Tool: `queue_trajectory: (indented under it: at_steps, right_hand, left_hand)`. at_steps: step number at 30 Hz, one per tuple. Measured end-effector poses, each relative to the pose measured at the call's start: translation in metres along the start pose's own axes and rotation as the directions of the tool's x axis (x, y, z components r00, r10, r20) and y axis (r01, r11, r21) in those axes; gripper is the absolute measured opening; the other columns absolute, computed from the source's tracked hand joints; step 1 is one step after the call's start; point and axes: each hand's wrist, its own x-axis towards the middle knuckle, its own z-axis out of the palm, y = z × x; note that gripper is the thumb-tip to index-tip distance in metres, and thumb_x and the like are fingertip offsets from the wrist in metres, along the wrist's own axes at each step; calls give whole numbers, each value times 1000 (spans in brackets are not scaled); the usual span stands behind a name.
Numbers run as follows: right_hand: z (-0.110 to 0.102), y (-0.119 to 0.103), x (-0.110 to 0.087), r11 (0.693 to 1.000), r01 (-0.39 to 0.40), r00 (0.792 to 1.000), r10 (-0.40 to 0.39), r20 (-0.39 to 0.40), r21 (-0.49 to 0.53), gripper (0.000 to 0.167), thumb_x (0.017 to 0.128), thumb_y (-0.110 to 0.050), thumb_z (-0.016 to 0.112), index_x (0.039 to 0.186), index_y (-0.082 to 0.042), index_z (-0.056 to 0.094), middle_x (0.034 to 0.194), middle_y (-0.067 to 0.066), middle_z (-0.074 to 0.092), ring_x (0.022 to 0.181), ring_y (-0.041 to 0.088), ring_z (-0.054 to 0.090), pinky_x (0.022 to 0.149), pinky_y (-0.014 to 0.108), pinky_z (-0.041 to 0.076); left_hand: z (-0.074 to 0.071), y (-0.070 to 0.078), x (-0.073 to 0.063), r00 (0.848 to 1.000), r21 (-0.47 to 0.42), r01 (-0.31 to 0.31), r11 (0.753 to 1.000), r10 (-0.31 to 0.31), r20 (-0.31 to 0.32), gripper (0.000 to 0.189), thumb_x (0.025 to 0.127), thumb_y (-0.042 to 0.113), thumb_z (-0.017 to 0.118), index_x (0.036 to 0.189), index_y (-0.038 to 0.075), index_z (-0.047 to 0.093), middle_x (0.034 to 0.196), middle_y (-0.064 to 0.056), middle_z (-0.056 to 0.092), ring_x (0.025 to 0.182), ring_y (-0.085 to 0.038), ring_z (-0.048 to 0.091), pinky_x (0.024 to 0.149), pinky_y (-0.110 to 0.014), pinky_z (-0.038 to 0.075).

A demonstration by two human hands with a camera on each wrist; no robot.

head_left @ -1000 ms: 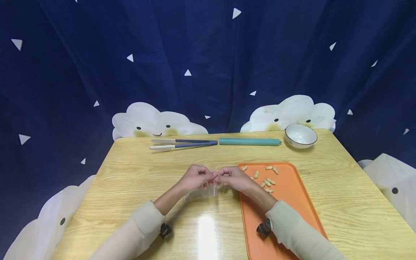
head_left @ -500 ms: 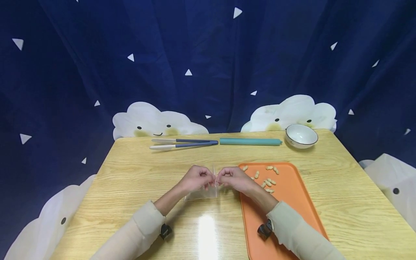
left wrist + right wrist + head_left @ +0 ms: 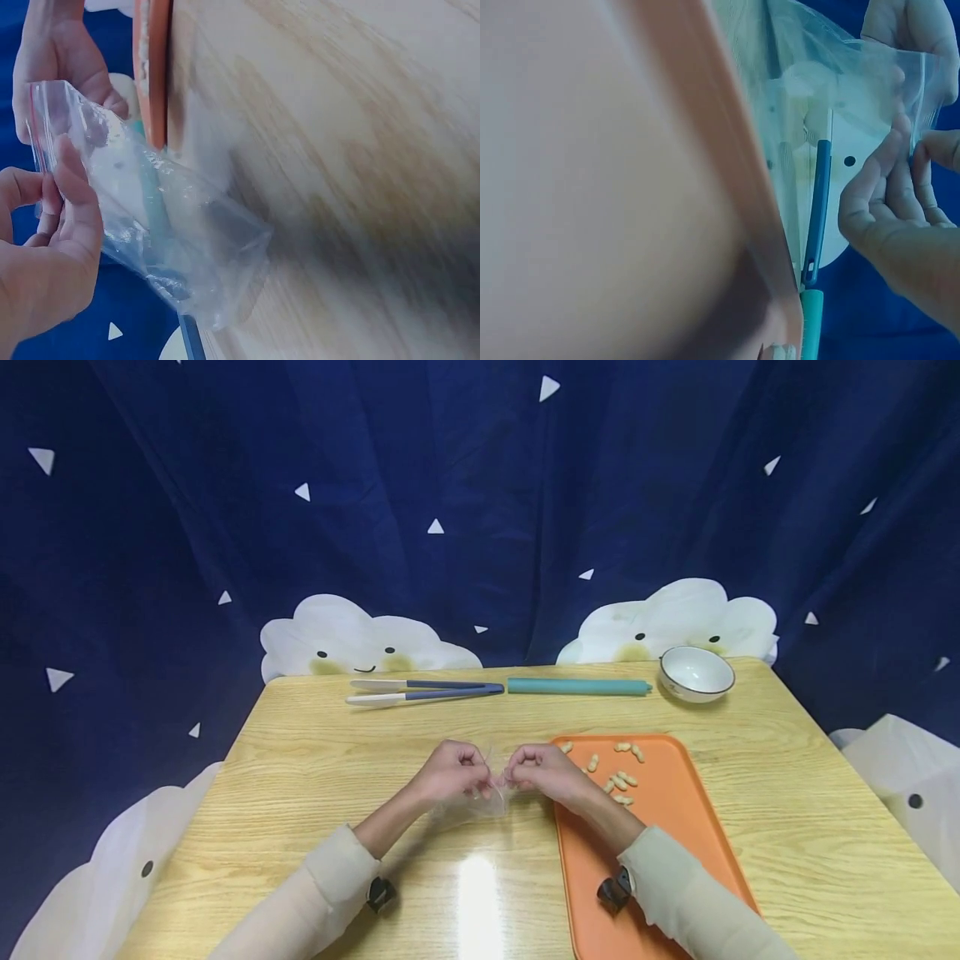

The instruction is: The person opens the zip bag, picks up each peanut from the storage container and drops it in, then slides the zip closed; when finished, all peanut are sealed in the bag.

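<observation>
A clear zip bag (image 3: 187,217) with a red line along its zip edge hangs between both hands over the table. My left hand (image 3: 453,768) pinches that edge between thumb and fingers; the left wrist view shows the bag's body slanting away from it. Just to the right, my right hand (image 3: 547,770) pinches the same edge near a corner, its thumb and fingers on either side of the plastic in the right wrist view. Nothing shows inside the bag. Several peanuts (image 3: 618,781) lie on the orange tray (image 3: 675,827) under the right forearm.
Blue-and-white tongs (image 3: 427,692) lie along the back of the wooden table (image 3: 315,752). To their right are a teal stick-like thing (image 3: 577,687) and a white bowl (image 3: 696,675) near the back corner. A dark blue curtain (image 3: 480,510) hangs behind.
The right hand has shifted slightly right, opening a small gap between the two hands' fingertips. The bag's near edge has turned and bent a little. Table things stay put.
</observation>
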Motion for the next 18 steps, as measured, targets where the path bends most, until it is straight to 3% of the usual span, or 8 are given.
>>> queue_trajectory:
  at_steps: [6, 11, 15, 18]
  right_hand:
    - [1, 1, 0, 997, 77, 997, -77, 5, -6, 18, 81, -4, 55, 99, -3, 51, 73, 1, 68, 72, 15, 60, 70, 30, 47]
    - [2, 0, -1, 987, 159, 987, -159, -22, -23, 15, 83, 0, 54, 97, 0, 55, 74, 13, 69, 66, 19, 62, 68, 32, 50]
    - [2, -1, -1, 982, 162, 985, -168, -50, -100, 18, 85, 0, 52, 95, -2, 67, 70, 9, 68, 58, 16, 56, 57, 27, 47]
    - [2, -2, -3, 978, 138, 987, -149, -60, -160, 22, 86, -3, 53, 94, -6, 73, 70, 5, 69, 57, 14, 54, 49, 23, 40]
  left_hand:
    - [2, -3, 0, 997, -15, -55, 998, 54, -50, 6, 82, 2, 58, 87, 0, 57, 68, -12, 70, 57, -19, 68, 54, -32, 56]
    - [3, -1, -2, 982, 52, -175, 983, 178, -58, 9, 83, -3, 55, 91, 1, 56, 68, -13, 69, 54, -21, 67, 47, -25, 49]
    - [3, 0, -5, 950, 181, -293, 939, 307, -52, 13, 80, -5, 54, 87, 1, 63, 65, -11, 68, 48, -12, 61, 43, -18, 41]
    - [3, -1, -5, 916, 317, -368, 874, 399, -36, 16, 77, -4, 55, 81, 3, 69, 63, -6, 67, 49, -3, 53, 46, -16, 42]
